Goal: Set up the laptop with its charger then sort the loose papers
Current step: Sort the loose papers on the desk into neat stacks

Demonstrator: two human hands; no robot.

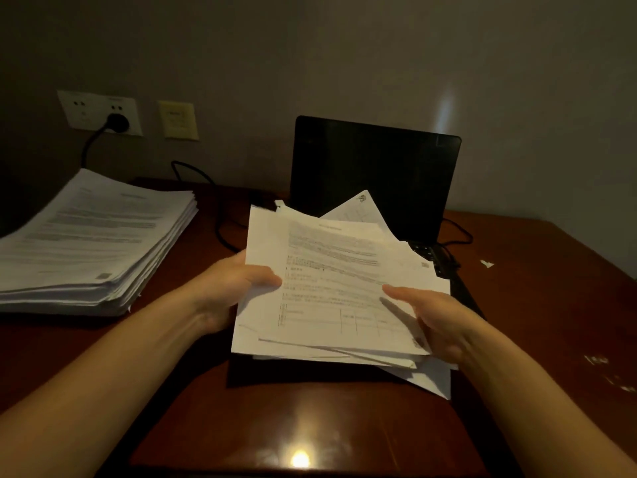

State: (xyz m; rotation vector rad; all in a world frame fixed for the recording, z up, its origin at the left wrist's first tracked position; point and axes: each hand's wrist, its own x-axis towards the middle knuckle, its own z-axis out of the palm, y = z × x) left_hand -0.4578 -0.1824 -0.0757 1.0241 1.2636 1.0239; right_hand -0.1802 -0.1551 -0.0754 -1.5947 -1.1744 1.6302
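Papers (337, 281), seemingly printed forms, over laptop (375, 167)

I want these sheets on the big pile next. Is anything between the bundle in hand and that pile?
Nothing visible blocks it. Between the loose papers and the paper stack lie only bare desk and the flat charger cable.

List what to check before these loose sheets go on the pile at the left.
1. Grip of left hand on loose papers: ok.
2. Grip of right hand on their other edge: ok.
3. Sheets squared up: not ok, corners fan out.
4. The plug seated in wall socket: ok.
5. The cable joined to laptop: cannot tell.
6. The paper stack lying flat on table: ok.
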